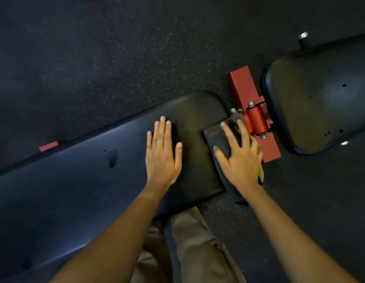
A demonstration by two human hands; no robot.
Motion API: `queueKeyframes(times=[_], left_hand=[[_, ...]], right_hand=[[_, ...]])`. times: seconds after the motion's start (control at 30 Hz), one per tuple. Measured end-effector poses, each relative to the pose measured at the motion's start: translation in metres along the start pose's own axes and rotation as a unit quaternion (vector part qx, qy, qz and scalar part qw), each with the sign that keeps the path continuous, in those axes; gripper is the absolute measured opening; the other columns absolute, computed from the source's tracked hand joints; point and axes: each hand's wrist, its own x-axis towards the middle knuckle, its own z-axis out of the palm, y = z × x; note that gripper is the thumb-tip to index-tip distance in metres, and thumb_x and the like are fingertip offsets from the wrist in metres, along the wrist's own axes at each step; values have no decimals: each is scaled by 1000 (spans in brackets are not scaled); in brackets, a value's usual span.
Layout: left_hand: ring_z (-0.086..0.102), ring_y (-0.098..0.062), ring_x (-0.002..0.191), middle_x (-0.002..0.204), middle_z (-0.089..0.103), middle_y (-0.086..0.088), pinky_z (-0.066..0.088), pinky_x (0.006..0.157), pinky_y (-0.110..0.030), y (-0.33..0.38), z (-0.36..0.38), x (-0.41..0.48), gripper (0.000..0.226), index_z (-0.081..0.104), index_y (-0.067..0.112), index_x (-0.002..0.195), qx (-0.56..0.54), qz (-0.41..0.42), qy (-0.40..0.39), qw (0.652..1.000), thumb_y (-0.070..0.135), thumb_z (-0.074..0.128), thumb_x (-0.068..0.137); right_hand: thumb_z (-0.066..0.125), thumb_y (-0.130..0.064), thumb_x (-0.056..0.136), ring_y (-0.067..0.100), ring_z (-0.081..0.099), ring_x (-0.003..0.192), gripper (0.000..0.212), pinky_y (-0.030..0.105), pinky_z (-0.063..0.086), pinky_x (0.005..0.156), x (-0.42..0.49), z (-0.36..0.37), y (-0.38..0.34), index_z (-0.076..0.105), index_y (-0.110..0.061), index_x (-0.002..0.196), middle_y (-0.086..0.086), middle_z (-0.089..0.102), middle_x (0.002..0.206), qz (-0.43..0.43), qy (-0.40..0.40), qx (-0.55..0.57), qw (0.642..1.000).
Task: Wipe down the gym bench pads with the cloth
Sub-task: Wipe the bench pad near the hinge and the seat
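Observation:
A long black back pad point(75, 176) runs from the lower left to the middle of the view. A second, shorter black seat pad point(320, 99) lies at the right, apart from it. My left hand point(163, 154) rests flat on the long pad near its right end, fingers apart, holding nothing. My right hand point(241, 156) presses a dark cloth point(218, 139) with a yellow-green edge onto the right end of the long pad. The cloth hangs over the pad's end.
A red steel frame point(245, 86) with a hinge and bolts sits between the two pads. Dark speckled rubber floor point(116, 58) surrounds the bench. My khaki trouser leg point(189, 242) stands against the pad's near edge. A dark spot point(112, 158) marks the long pad.

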Motion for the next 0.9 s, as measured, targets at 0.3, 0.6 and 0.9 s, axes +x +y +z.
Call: queueKeyframes(times=[0.3, 0.6, 0.9], left_hand=[[13, -25, 143, 154, 21, -16, 2, 117, -39, 10, 13, 13, 62, 22, 2, 147, 71, 9, -32, 997, 38, 29, 97], [13, -27, 142, 153, 22, -19, 0, 117, -38, 13, 16, 15, 61, 21, 0, 145, 91, 6, -32, 995, 36, 31, 96], [13, -28, 142, 153, 22, -20, 0, 117, -38, 11, 14, 16, 62, 21, 0, 145, 95, 15, -31, 995, 36, 30, 96]], right_hand=[[44, -62, 90, 41, 45, 124, 65, 49, 42, 96, 119, -6, -31, 26, -40, 148, 2, 31, 152, -13, -51, 101, 994], [39, -63, 89, 42, 46, 119, 69, 54, 43, 87, 22, -4, 6, 23, -35, 150, 9, 33, 148, 111, -36, 93, 989], [41, -64, 90, 38, 45, 123, 65, 51, 44, 93, 103, -6, -21, 25, -39, 148, 3, 34, 150, 7, -42, 96, 994]])
